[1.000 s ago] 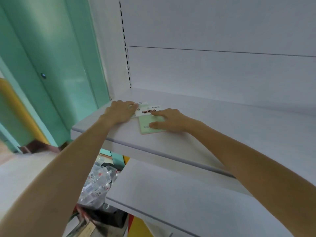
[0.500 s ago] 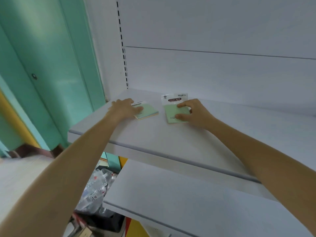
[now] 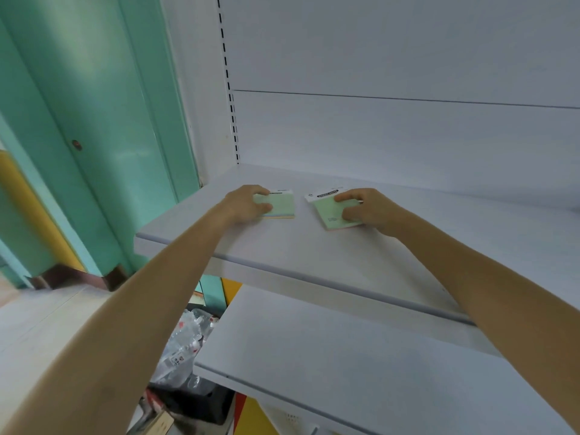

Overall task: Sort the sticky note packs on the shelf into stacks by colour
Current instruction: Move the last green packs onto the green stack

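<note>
Hands are both laid on sticky note packs on the upper white shelf (image 3: 314, 246). Left hand (image 3: 246, 204) is set over the left pack (image 3: 281, 205), at about 11 o'clock from frame centre; fingers are curled over the pack's left part, thumb pressed on its near-left corner, so the pack is pinched between thumb and fingers. Top sheet is seen pale green, with blue and yellow-orange layers at the near edge. Right hand (image 3: 365, 208) is placed on the right pack (image 3: 329, 211), at roughly 1 o'clock from centre; index finger is pressed near the white header card, thumb is pressed lower on the green face, other fingers are curled at the pack's right edge. A pink layer is seen under the green. Packs are lying flat, apart, with bare shelf between them. Lower shelf (image 3: 345, 356) is seen at 6 o'clock, teal door (image 3: 103, 120) at 9 o'clock.
</note>
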Demonstrator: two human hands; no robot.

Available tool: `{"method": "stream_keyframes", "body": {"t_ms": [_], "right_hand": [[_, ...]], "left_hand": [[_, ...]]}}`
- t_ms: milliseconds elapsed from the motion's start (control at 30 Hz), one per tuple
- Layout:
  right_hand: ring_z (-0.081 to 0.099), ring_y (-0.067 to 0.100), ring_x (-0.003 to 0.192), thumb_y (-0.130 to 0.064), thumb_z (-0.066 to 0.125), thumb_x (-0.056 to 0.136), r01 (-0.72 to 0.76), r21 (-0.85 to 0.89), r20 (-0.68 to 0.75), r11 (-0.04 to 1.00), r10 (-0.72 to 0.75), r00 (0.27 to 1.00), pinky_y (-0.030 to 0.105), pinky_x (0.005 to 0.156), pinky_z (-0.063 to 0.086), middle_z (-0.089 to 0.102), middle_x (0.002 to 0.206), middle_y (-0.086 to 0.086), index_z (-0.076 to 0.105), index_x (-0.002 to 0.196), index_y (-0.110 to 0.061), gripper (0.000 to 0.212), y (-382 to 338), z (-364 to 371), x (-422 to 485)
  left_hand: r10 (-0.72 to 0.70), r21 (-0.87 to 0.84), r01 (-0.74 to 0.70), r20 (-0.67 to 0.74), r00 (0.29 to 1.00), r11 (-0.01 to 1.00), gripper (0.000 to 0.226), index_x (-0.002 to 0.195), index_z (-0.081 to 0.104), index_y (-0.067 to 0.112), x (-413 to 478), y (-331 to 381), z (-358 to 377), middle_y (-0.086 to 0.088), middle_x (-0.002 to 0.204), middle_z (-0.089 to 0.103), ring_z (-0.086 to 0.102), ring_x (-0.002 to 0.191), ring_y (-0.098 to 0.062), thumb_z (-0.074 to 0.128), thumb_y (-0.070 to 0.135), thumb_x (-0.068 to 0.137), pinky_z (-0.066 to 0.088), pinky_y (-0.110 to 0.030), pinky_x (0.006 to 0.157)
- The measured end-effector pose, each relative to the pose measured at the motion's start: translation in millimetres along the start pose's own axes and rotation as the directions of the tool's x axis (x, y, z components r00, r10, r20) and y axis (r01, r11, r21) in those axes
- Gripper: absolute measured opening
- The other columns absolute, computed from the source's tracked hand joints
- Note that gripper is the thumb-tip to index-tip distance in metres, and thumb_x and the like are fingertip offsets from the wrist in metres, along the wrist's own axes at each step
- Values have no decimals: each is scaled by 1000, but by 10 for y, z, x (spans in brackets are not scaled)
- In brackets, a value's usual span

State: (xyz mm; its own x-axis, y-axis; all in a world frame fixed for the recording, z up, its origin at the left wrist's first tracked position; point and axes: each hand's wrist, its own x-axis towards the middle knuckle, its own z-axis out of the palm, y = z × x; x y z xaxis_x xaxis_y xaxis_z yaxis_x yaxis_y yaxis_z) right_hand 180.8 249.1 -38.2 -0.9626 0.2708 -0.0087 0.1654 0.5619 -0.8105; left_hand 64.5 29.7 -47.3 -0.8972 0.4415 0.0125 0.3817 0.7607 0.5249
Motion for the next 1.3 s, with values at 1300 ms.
{"method": "stream_keyframes", "body": {"t_ms": [1300], "right_hand": [[45,18,95,4,48,82,-38,354,-580,935,252,775,32,80,37,51,118,10,48,131,-4,50,2271,-3683,-2773]], "left_hand": [[307,-686,-337,-171,936,645,21,77,47,29,-943,4318,2252,2,85,44,39,87,-15,44,8,73,40,-33,78]]}}
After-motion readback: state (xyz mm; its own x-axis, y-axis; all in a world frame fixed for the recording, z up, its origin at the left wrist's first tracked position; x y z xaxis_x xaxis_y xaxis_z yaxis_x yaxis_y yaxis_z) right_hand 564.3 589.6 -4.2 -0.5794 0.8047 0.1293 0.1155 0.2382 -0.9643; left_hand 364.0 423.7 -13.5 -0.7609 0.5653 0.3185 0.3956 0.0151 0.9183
